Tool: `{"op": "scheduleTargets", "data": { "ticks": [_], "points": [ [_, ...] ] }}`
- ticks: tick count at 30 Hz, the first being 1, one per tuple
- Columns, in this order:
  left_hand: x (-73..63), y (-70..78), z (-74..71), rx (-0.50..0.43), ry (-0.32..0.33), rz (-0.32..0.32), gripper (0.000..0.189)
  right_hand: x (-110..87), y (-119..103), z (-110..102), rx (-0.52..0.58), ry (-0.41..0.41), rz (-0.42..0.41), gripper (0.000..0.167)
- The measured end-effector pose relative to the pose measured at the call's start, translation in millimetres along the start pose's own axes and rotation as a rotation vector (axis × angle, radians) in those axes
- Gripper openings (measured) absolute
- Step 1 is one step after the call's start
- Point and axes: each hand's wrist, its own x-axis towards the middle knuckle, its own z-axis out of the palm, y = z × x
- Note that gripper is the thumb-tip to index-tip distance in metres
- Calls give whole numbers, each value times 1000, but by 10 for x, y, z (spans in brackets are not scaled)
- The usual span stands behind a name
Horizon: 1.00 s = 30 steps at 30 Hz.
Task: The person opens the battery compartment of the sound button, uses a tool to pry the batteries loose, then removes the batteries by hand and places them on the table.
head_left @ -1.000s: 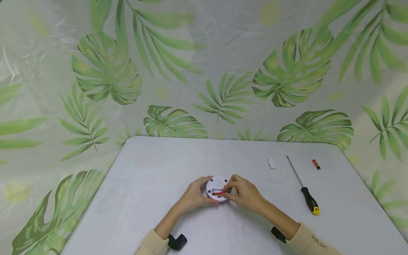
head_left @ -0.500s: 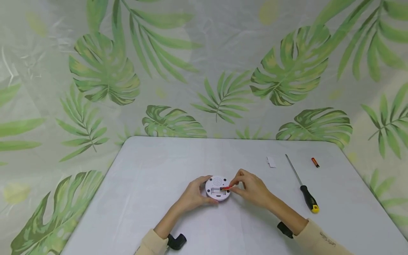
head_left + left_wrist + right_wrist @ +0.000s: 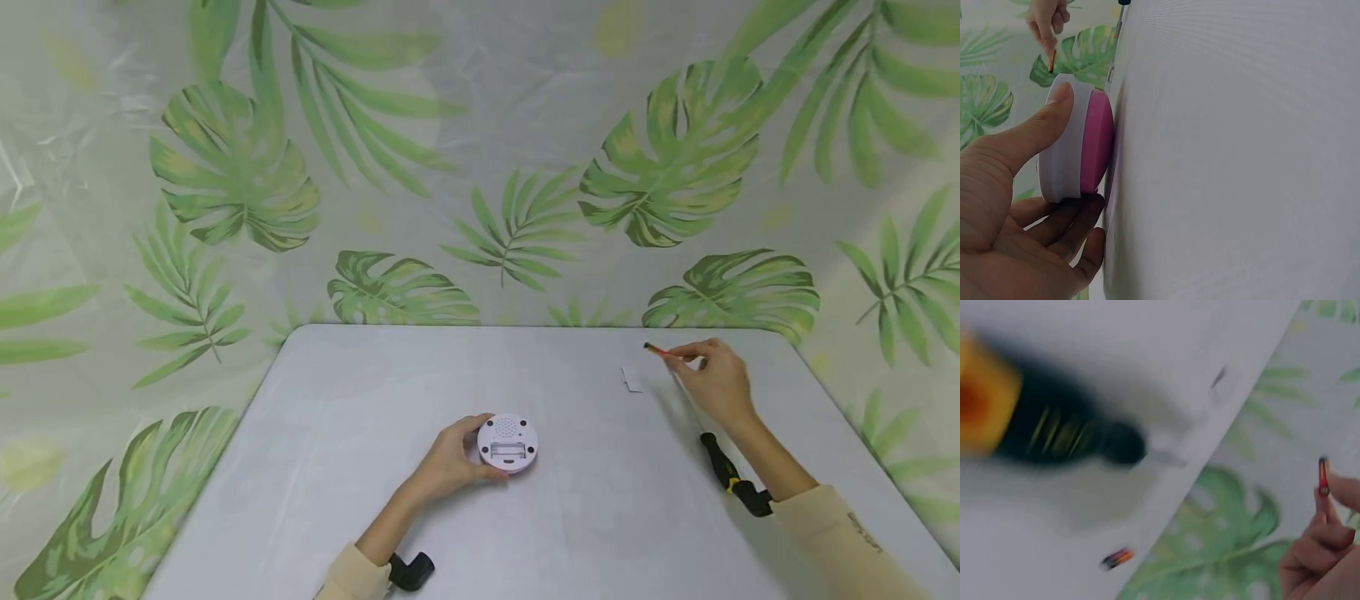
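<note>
My left hand (image 3: 450, 460) grips the rim of a round white device (image 3: 507, 428) between thumb and fingers. Its perforated face and bare battery compartment (image 3: 508, 451) are turned up, and a pink part (image 3: 1097, 142) faces the table in the left wrist view. Off to the far right, my right hand (image 3: 716, 382) pinches a small red and black battery (image 3: 654, 347) above the table. A second battery (image 3: 1117, 558) lies on the tabletop in the right wrist view; the hand hides it in the head view.
Below the right forearm lies a long screwdriver (image 3: 715, 454) with a black and yellow handle, its shaft partly hidden. A small white cover piece (image 3: 632, 380) rests left of it. Behind the white table (image 3: 390, 367) hangs a leaf-patterned sheet (image 3: 510, 125).
The right hand has lifted the battery out of the device's compartment and carried it to the far right, over the screwdriver. The left hand keeps holding the device in place.
</note>
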Motion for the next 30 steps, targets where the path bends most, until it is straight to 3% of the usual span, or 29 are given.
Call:
{"op": "scheduleTargets", "data": {
  "ticks": [2, 6, 9, 11, 17, 30],
  "points": [
    [-2, -2, -5, 1, 0, -1, 92, 94, 245, -135, -3, 46, 146, 28],
    [-14, -4, -14, -3, 0, -3, 92, 215, 750, -333, 41, 55, 479, 41],
    [-23, -4, -16, -7, 2, 1, 92, 229, 1063, -409, 33, 50, 651, 39],
    [-27, -2, -17, -10, 3, 6, 91, 212, 1223, -424, -2, 38, 707, 38],
    [-32, 6, -22, -12, 6, 16, 91, 129, 1443, -349, -90, -53, 703, 41],
    [-17, 31, 4, 14, -4, 17, 92, 64, 1392, -290, -169, -92, 650, 35]
  ]
}}
